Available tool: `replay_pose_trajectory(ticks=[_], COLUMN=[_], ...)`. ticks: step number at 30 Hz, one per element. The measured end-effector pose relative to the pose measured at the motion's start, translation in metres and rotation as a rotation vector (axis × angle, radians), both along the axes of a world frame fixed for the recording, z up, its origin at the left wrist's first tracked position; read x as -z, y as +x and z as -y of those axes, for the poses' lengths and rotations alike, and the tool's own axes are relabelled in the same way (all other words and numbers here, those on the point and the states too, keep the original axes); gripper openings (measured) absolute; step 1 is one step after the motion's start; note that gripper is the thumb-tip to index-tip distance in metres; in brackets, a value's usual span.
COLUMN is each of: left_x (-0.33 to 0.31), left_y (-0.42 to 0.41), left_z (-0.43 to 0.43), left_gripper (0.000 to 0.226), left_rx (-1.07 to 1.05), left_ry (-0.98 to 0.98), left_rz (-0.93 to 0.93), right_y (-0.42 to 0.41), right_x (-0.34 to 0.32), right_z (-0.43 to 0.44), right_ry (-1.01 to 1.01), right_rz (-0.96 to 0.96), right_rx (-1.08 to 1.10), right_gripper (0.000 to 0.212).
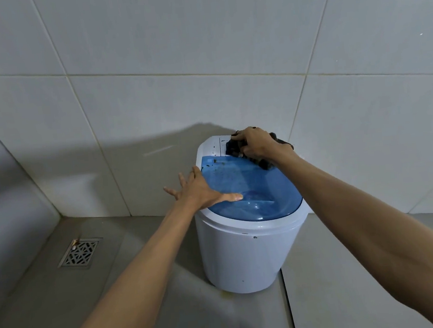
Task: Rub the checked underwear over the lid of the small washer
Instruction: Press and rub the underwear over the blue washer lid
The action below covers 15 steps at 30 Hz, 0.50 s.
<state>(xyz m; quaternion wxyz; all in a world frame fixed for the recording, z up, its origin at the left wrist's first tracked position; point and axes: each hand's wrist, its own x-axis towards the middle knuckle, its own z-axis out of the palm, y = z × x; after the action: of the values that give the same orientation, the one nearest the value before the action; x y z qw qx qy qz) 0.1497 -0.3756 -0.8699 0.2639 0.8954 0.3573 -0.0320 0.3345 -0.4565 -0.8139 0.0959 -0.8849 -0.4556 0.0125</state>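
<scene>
A small white washer [241,257] stands on the floor against the tiled wall. Its translucent blue lid [250,187] is closed and carries dark specks near the back. My right hand [257,142] presses a bunched dark cloth, the checked underwear [233,147], onto the white rear panel at the lid's far edge; more of the cloth shows under my wrist. My left hand [199,189] lies flat with fingers spread on the lid's left rim, thumb on the blue surface.
White wall tiles [197,45] rise right behind the washer. A metal floor drain [79,252] sits in the grey floor to the left. A dark seam [288,303] runs along the floor at the washer's right. A low ledge is at far left.
</scene>
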Motion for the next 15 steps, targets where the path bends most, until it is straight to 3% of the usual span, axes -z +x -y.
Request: replay_pose_trajectory(ticks=[7,15], left_x=[0.001,-0.004], left_y=[0.0,-0.003], left_z=[-0.002,0.0], left_gripper=[0.159,0.157], left_rx=[0.007,0.01], left_ry=[-0.015,-0.017], left_rz=[0.004,-0.028], right_y=[-0.016,-0.02], right_x=[0.015,0.017], right_z=[-0.004,0.026], right_ry=[0.002,0.032], right_rz=[0.294,0.204], right_rx=[0.076,0.095], right_gripper=[0.026,0.023])
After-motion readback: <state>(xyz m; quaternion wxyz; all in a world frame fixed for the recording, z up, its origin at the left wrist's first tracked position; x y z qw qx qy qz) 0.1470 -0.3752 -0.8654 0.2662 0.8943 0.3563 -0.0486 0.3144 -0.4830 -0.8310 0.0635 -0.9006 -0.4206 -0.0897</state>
